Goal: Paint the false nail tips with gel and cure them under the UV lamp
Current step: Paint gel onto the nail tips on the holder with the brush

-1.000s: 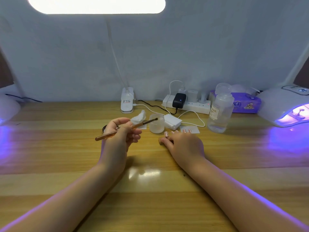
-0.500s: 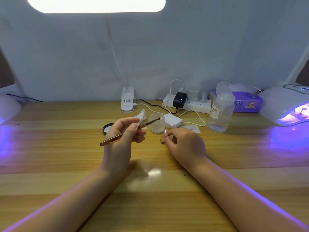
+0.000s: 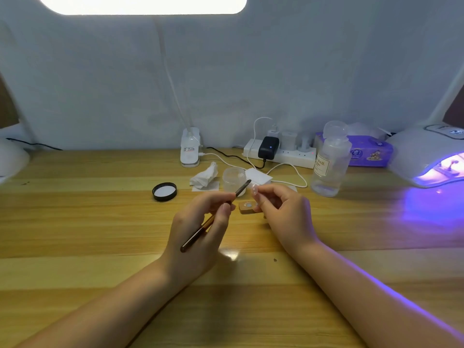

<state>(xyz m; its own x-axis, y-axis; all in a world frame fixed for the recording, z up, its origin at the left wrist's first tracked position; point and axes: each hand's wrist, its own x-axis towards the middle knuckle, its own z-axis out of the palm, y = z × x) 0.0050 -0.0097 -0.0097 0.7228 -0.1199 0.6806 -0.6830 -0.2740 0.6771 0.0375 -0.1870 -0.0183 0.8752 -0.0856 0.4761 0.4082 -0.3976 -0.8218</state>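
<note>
Above the wooden desk [image 3: 75, 222], a brush [image 3: 216, 219] is gripped in the left hand [image 3: 200, 234], fingers curled round it, tip pointed twd a nail tip [image 3: 254, 190] pinched by the right hand [image 3: 283, 212]. Just below, a small wooden holder [image 3: 247, 207] is seen; UV lamp [image 3: 431, 156] is lit at far right.

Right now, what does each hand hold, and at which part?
Left hand grips the brush around mid-handle. Right hand pinches a false nail tip between its fingertips.
</note>
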